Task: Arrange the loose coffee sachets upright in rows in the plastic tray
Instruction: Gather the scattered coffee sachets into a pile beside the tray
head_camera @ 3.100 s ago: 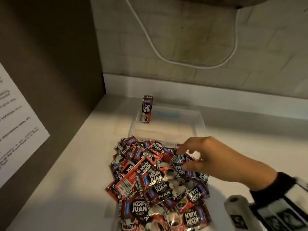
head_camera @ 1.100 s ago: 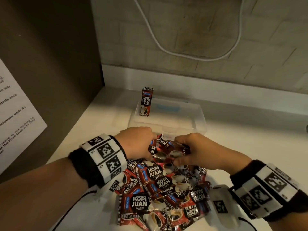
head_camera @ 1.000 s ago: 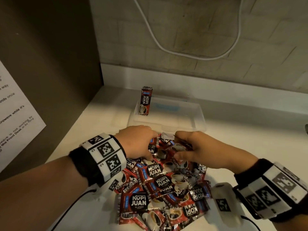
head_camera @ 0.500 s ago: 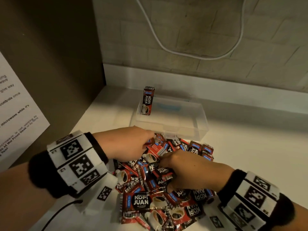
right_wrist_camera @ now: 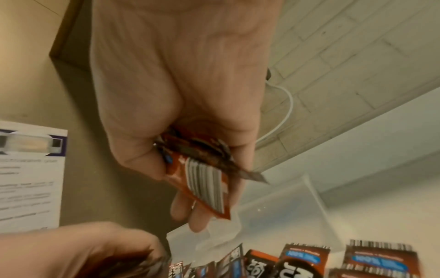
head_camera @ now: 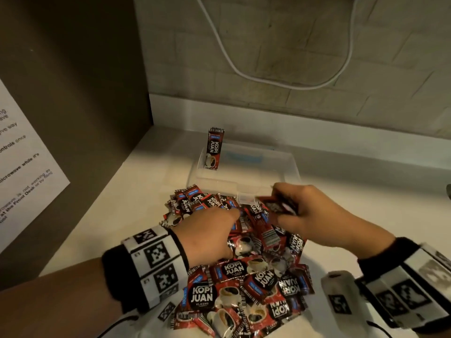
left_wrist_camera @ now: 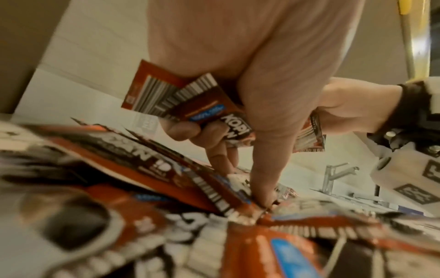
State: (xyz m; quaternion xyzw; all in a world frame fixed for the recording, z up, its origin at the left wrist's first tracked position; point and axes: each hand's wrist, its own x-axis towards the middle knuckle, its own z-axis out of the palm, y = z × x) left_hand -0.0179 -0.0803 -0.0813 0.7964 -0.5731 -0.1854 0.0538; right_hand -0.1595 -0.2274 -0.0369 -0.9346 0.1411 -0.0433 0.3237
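A heap of red-and-black coffee sachets (head_camera: 246, 276) lies on the white counter in front of a clear plastic tray (head_camera: 288, 167). One sachet (head_camera: 213, 148) stands upright in the tray's far left corner. My left hand (head_camera: 219, 228) rests on the heap and grips a few sachets (left_wrist_camera: 190, 105), while its forefinger (left_wrist_camera: 264, 188) pokes down into the pile. Just above the tray's near edge, my right hand (head_camera: 288, 211) holds a small bunch of sachets (right_wrist_camera: 202, 178) between thumb and fingers. The tray (right_wrist_camera: 285, 206) lies right behind those fingers.
A dark cabinet side with a white printed notice (head_camera: 24, 167) closes off the left. The brick back wall carries a white cable (head_camera: 268, 76). Bare counter (head_camera: 378, 203) stretches to the right of the tray. A tap (left_wrist_camera: 333, 176) shows far off in the left wrist view.
My right hand has risen from the middle of the heap to the tray's near edge, carrying sachets. The left hand has stayed on the pile, shifted slightly right.
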